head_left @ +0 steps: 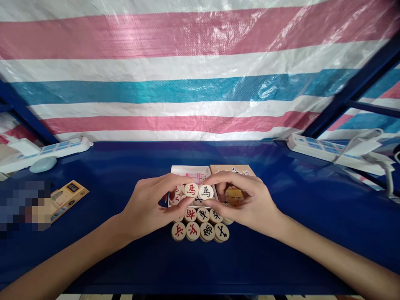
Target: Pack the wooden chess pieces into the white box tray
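My left hand (153,204) pinches a round wooden chess piece with a red character (191,190). My right hand (245,200) pinches a matching piece with a black character (206,192), held edge to edge with the red one. Both pieces hover above a stack of chess pieces (200,225) piled in rows on the blue table (281,250). Just behind them lies an open white box tray (191,171), and beside it the box lid (233,170), partly hidden by my right hand.
A white power strip (46,151) lies at the back left and another power strip (331,151) at the back right with a plug and cable. A small printed card box (67,196) rests at the left. A striped tarpaulin (193,66) hangs behind the table.
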The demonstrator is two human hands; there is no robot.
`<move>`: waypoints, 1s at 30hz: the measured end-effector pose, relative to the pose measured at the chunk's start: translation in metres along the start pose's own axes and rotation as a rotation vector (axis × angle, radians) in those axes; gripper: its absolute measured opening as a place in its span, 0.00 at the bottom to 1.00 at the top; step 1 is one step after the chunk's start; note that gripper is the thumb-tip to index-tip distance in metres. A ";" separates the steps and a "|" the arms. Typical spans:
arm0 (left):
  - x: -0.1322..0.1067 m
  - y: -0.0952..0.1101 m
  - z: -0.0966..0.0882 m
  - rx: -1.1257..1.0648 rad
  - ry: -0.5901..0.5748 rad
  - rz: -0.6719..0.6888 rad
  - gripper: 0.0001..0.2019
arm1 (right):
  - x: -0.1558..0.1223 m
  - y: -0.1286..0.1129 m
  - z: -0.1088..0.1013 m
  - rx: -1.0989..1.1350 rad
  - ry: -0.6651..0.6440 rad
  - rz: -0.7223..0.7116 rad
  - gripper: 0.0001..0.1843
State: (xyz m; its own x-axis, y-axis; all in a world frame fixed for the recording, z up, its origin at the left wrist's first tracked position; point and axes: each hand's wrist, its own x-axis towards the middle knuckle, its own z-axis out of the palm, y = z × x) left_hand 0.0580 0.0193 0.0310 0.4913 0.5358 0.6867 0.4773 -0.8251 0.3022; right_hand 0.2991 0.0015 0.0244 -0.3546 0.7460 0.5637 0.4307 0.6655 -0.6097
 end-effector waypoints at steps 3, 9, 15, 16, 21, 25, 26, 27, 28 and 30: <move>-0.001 -0.002 0.001 -0.018 -0.003 0.025 0.11 | 0.002 -0.001 -0.001 -0.012 -0.006 -0.007 0.16; -0.002 -0.001 0.002 0.000 0.010 0.049 0.10 | 0.002 -0.001 -0.003 -0.029 -0.005 -0.034 0.17; -0.004 -0.002 0.003 0.037 0.006 0.088 0.13 | -0.001 0.000 -0.002 -0.008 -0.016 -0.043 0.17; -0.005 -0.003 0.003 0.040 0.004 0.089 0.13 | -0.001 -0.001 -0.002 -0.007 -0.018 -0.046 0.17; -0.006 -0.003 0.003 0.038 0.009 0.096 0.13 | 0.000 -0.002 -0.003 -0.037 -0.017 -0.058 0.17; -0.005 -0.002 0.003 0.048 0.015 0.092 0.12 | 0.001 -0.002 -0.003 -0.046 -0.018 -0.071 0.18; -0.005 -0.002 0.003 0.051 0.015 0.092 0.12 | 0.001 -0.002 -0.003 -0.044 -0.019 -0.076 0.18; -0.004 -0.001 0.003 0.055 0.015 0.092 0.11 | 0.001 -0.001 -0.003 -0.042 -0.019 -0.081 0.18; -0.004 -0.001 0.002 0.060 0.012 0.091 0.11 | 0.000 -0.001 -0.003 -0.039 -0.018 -0.085 0.19; -0.003 0.000 0.002 0.074 0.003 0.087 0.11 | -0.001 0.000 -0.003 -0.037 -0.016 -0.089 0.19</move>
State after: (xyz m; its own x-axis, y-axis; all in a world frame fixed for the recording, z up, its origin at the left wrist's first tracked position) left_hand 0.0580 0.0177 0.0275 0.5312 0.4624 0.7100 0.4856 -0.8528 0.1921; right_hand 0.3017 0.0006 0.0260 -0.4058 0.6846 0.6055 0.4272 0.7278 -0.5365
